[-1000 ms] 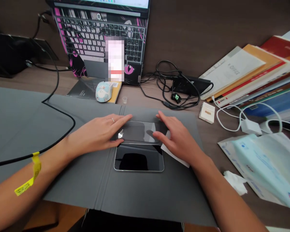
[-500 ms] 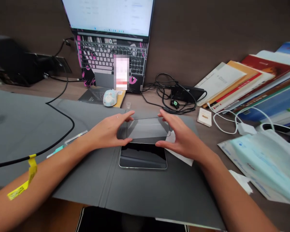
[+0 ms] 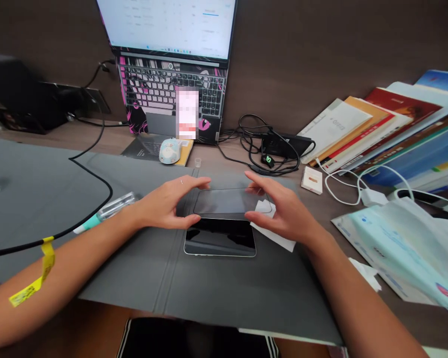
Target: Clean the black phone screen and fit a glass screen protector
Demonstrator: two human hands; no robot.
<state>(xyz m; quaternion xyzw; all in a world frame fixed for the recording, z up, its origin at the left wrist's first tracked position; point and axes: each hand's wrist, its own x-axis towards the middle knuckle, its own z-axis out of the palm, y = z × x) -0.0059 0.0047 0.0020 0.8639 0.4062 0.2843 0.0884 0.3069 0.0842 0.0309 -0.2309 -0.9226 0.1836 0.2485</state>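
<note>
A clear screen protector (image 3: 226, 203) is held by its short ends between my two hands, a little above the grey mat (image 3: 224, 288). My left hand (image 3: 164, 205) grips its left end, with thumb and fingers curved around the edge. At the opposite end, my right hand (image 3: 285, 209) grips it the same way. Just in front of the protector, a dark-screened phone or small tablet (image 3: 220, 238) lies face up on the mat. White paper or tissue (image 3: 278, 237) lies beside it, partly under my right hand.
A laptop (image 3: 171, 89) stands behind, with a mouse (image 3: 170, 150) in front. Coiled black cables (image 3: 271, 149) and leaning books (image 3: 381, 129) are at the back right. A clear bottle with a teal end (image 3: 116, 206) lies by my left forearm. A blue-white packet (image 3: 399, 248) sits right.
The screen protector has shifted slightly right and looks flatter. Both hands have moved a little with it. More of the bottle beside my left forearm now shows.
</note>
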